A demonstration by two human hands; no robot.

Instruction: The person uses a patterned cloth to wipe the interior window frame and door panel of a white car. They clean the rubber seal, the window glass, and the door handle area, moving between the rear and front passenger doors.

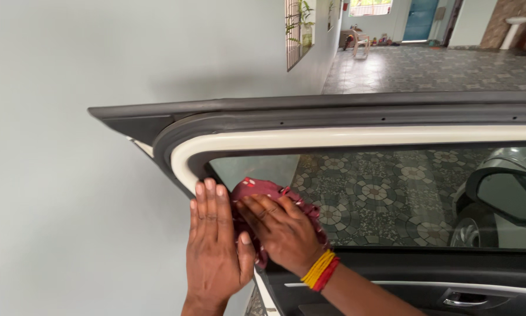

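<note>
- Head view: the right hand (283, 231) lay flat, fingers spread, pressing a maroon cloth (263, 193) against the door glass (392, 193) at its lower rear corner.
- The left hand (213, 246) rested open just beside it, touching the cloth's edge and the white window frame (333, 138), gripping nothing.
- Even palm pressure, with the left hand steadying the open car door (403, 281), seemed the sound way to wipe.
- Behind stood a pale wall (70, 175), a patterned tile floor (427, 64), a plastic chair (361, 42) and a blue door (421, 17).
</note>
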